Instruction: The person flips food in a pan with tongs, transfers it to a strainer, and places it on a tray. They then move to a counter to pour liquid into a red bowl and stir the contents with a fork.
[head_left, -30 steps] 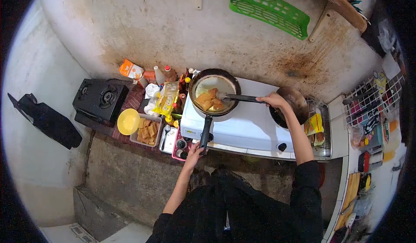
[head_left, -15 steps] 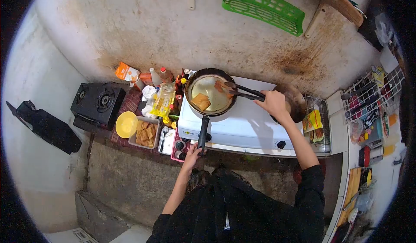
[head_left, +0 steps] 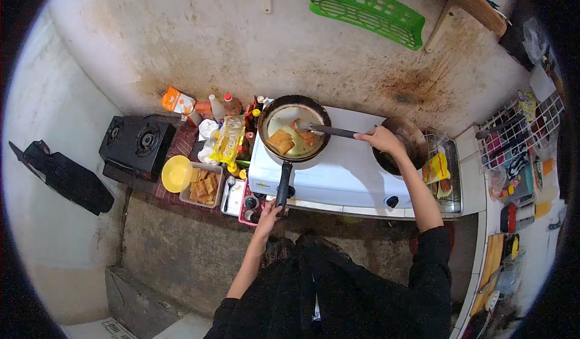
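The round black frying pan stood on the left part of the white stove, its long black handle pointing toward the person. In its shallow, pale oil lay a golden-brown, flat-sided piece of food at the left and darker brown food at the right. The tips of the dark, long-armed tongs were at the darker food, their arms close together; whether they gripped it could not be told.

The right hand held the far end of the tongs, fingers closed around it. The left hand held the end of the pan handle, fingers curled about it; each finger's exact position could not be told.

A dark, round, deep pan stood on the right part of the stove. Left of the stove, a clear plastic box contained golden-brown pieces, with a round yellow bowl touching its left side. Further left stood a black two-burner stove. A green perforated plastic rack hung on the stained wall above.
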Demonstrator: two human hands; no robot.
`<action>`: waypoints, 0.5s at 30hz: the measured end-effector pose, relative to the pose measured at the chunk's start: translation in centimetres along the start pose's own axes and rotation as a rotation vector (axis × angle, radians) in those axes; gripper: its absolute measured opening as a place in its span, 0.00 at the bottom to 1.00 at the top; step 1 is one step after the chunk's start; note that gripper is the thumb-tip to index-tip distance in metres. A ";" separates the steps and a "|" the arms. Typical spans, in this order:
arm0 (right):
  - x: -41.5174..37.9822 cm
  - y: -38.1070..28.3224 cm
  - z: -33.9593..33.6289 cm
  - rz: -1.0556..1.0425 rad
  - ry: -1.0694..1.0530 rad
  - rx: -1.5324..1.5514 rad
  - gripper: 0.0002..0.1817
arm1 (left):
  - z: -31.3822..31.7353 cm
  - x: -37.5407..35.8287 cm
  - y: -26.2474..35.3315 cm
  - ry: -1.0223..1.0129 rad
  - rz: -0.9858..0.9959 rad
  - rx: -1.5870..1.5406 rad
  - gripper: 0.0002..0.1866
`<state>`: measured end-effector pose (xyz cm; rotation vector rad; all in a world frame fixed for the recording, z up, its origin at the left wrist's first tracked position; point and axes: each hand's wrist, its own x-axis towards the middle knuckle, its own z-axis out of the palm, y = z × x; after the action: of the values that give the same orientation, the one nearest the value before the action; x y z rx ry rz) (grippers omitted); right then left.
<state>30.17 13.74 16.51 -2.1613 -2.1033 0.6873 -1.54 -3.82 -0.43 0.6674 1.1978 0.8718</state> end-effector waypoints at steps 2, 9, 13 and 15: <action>0.8 0.6 -0.7 0.021 -0.055 0.036 0.35 | 0.1 -0.1 0.1 0.004 0.009 -0.005 0.18; 3.6 1.9 -2.1 0.114 -0.194 0.075 0.33 | 0.1 -0.2 0.1 0.002 0.024 0.000 0.19; 3.7 1.7 -0.7 0.152 -0.250 0.207 0.28 | 0.4 -0.5 0.8 0.045 -0.019 0.049 0.20; 3.4 1.5 -0.1 0.185 -0.264 0.317 0.26 | 0.5 -0.7 0.9 0.073 -0.041 0.076 0.20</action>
<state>31.58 16.89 15.13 -2.1972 -1.7540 1.2904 -1.39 -3.95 0.83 0.6744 1.3107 0.8254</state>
